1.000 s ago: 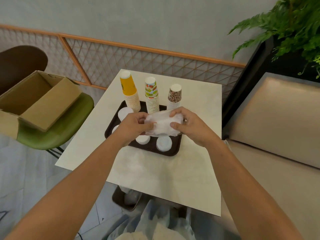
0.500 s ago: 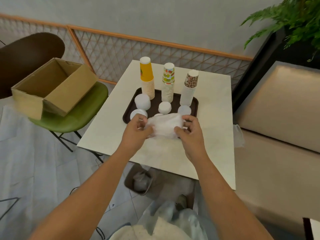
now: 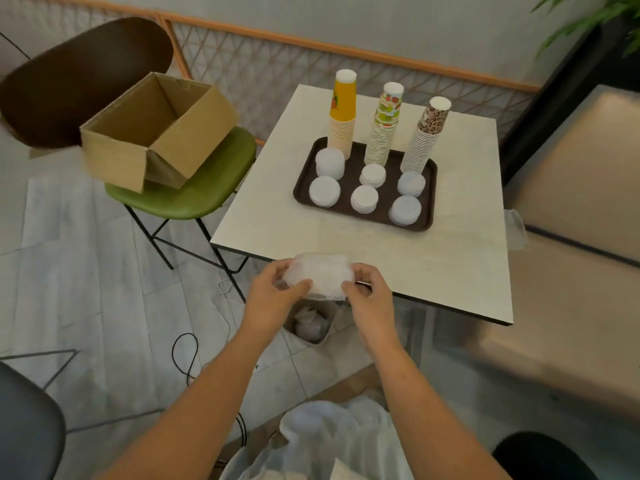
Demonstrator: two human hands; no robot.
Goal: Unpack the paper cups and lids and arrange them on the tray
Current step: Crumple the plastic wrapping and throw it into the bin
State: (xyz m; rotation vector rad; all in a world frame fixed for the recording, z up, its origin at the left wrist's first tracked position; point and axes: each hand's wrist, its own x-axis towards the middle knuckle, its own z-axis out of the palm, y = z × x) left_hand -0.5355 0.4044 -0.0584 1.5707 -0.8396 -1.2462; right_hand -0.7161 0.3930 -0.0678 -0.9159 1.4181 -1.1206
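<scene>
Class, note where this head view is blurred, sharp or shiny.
Head view: motion blur smears the box and the bench near the frame edges; the tray and cups are fairly sharp; the wrapper looks soft; even light, with a sheen on the bench.

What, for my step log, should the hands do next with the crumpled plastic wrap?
Probably drop the crumpled clear plastic wrap into the small grey bin below. The left hand and right hand grip it over the white table's near edge; the bin already holds similar wrap.

Wrapper [image 3: 318,275] contents indiscernible; plant [image 3: 588,26] cropped at top-right edge; bench [image 3: 554,306] blurred
</scene>
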